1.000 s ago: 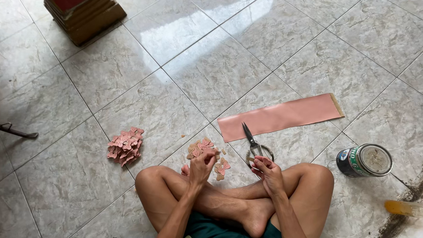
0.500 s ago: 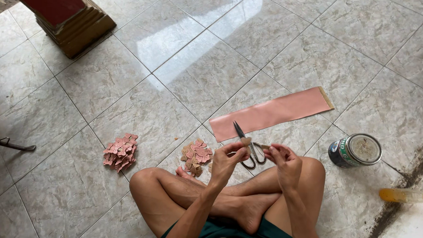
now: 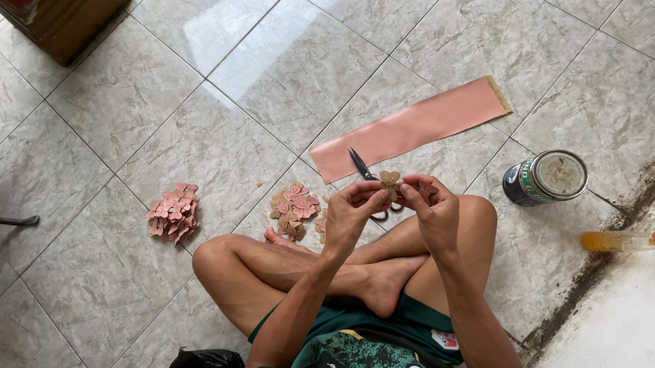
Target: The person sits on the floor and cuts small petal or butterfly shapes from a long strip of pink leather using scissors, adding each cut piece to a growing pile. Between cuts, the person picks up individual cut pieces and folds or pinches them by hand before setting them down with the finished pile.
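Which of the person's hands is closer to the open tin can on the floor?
The right. The right hand is raised over the right knee, on the same side as the tin can. The left hand is on the far side of it, so farther from the can.

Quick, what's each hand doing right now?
Left hand: fingers closed, pinching the small heart-shaped cutout.
Right hand: fingers closed on the same cutout from the other side.

Glossy pale marbled floor tiles [image 3: 198,112] with dark grout lines, daylight glare, wooden block base [image 3: 55,10] top left, grimy floor edge [image 3: 597,255] right
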